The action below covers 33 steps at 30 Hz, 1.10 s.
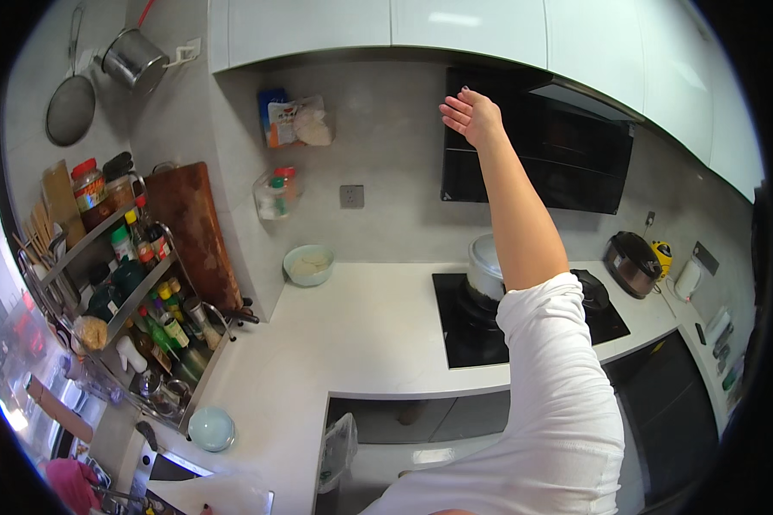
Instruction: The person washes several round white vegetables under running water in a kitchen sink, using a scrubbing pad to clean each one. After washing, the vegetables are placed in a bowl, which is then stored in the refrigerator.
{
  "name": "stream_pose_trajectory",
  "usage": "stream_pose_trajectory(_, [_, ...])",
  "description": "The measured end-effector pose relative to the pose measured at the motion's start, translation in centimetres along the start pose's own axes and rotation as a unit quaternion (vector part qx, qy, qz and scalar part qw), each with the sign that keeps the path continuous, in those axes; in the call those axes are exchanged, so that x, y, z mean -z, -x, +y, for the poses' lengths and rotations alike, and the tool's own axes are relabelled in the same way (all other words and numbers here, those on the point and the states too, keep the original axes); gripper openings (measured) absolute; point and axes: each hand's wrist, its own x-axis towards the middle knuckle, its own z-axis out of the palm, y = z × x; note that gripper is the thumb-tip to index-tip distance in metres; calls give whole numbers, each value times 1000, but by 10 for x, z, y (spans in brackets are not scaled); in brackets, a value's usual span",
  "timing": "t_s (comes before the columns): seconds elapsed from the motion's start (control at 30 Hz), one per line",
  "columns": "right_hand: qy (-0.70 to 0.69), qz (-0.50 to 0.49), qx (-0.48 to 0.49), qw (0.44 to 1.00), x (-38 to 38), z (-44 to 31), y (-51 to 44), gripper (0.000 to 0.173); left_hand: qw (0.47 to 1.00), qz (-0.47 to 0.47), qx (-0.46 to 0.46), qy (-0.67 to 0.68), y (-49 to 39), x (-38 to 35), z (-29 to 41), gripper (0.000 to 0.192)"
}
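My right hand (477, 118) is raised on an outstretched arm in a rolled white sleeve. Its fingers are slightly apart and hold nothing. Behind it is the black range hood (541, 154), though I cannot tell whether they touch. Below the forearm, a silver pot (484, 256) stands on the black cooktop (467, 351), partly hidden by the arm. Only a dark-nailed fingertip, apparently of my left hand (206, 510), shows at the bottom edge. It lies against a whitish sheet or bag (196, 492) by the sink; the rest of that hand is out of view.
A tiered rack (132, 315) of bottles and jars stands left, beside a wooden cutting board (190, 232). On the white counter (361, 335) are a filled bowl (309, 264) and a pale blue bowl-shaped dish (211, 429). A rice cooker (632, 262) sits right. White cabinets (467, 26) hang overhead.
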Motion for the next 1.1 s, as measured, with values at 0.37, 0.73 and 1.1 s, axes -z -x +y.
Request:
stream_pose_trajectory(0.37, [-135, -10, 12, 991, -32, -17, -118, 60, 995, 40, -87, 36, 40, -44, -13, 39])
stream_pose_trajectory(0.73, [-229, -165, 68, 957, -32, -45, -115, 48, 985, 59, -144, 77, 59, -187, 14, 35])
stream_pose_trajectory(1.1, [-161, -361, 100, 913, 66, -149, -25, 34, 785, -61, -611, 74, 47, -485, 184, 28])
